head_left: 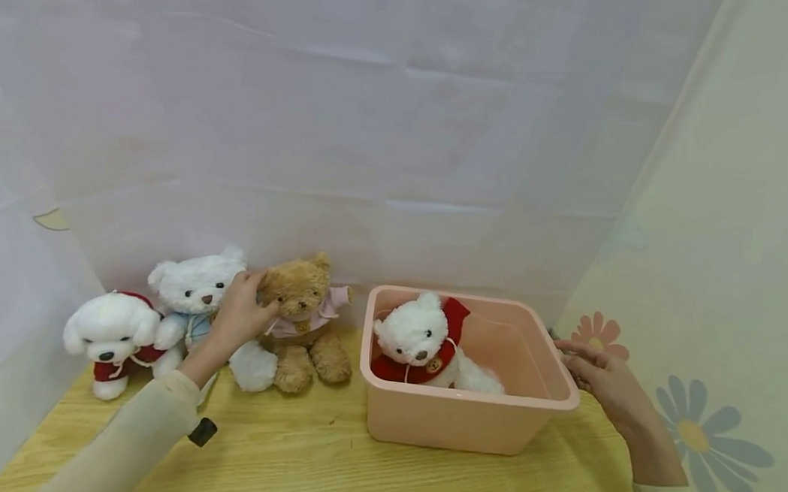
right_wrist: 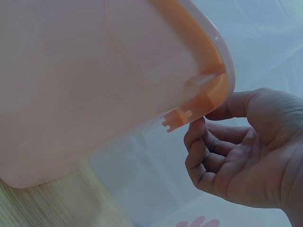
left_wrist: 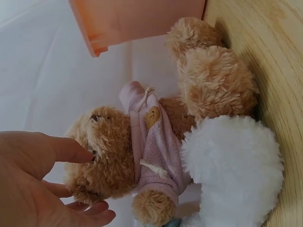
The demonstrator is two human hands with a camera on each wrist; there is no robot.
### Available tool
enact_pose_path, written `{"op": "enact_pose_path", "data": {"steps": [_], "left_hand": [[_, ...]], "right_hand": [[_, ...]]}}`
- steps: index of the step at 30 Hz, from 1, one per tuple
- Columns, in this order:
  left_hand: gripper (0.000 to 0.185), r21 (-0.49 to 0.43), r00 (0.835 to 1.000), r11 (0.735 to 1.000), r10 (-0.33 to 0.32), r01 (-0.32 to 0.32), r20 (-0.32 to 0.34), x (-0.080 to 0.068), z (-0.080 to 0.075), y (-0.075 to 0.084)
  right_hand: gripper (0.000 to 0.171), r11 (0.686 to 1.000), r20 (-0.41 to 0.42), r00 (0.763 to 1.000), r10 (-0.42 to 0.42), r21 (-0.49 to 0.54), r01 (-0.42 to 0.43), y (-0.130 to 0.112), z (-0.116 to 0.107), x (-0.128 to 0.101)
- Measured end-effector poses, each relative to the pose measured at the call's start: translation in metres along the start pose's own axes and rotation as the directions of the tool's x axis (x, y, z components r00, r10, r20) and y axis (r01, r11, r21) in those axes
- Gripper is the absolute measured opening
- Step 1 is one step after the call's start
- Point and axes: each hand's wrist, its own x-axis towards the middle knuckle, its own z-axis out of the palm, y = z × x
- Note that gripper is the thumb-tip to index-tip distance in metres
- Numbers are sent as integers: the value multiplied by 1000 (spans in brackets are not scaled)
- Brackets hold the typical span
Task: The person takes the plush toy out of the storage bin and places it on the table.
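Note:
A brown teddy bear (head_left: 304, 323) (left_wrist: 156, 142) in a pink top sits against the white backdrop. My left hand (head_left: 241, 316) (left_wrist: 38, 179) holds its head, thumb on the muzzle and fingers behind. A pink plastic bin (head_left: 464, 423) (right_wrist: 94, 85) stands to the right, with a white bear in a red hood (head_left: 418, 338) lying inside. Beside the bin's right rim my right hand (head_left: 603, 375) (right_wrist: 241, 151) is relaxed, fingertips touching the rim's underside and holding nothing.
A white bear in a blue top (head_left: 195, 286) leans beside the brown one, its white foot (left_wrist: 232, 165) against it. A white dog in red (head_left: 111, 330) sits at the far left. The wooden table (head_left: 300, 458) is enclosed by white sheeting and a floral wall (head_left: 700, 438).

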Motion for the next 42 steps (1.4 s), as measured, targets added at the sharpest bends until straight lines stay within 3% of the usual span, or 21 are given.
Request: {"op": "enact_pose_path", "data": {"steps": [6,11,15,18,24,32,42], "left_hand": [[63,-82,999,996,32,-36,-44,-8,-1,7],[62,-180,997,983,15,-28,-74,-19,-6,26],[61,-220,993,974,26,-50,-112,-30,-1,36],[60,-210,991,975,41,-67,-127,-38,10,38],[61,-194,996,979,40,-56,-83,-50,26,43],[66,-194,990,972,117,-131,-82,-44,37,63],[63,-108,975,973,191,-203,-116,-44,28,69]], "right_hand": [[58,1000,-1,1000,19,11,-19,2,-4,-6],[59,1000,-20,1000,-4,-31,3,0,-5,-11],[59,998,-43,999,2,-63,-5,-2,-3,-13],[56,997,-59,998,12,-80,-17,0,0,-13],[56,995,-71,997,10,-99,-17,0,5,-13],[53,982,-94,995,18,-185,-35,-10,-5,-12],[49,993,-38,999,-4,-117,0,-17,3,-2]]}}
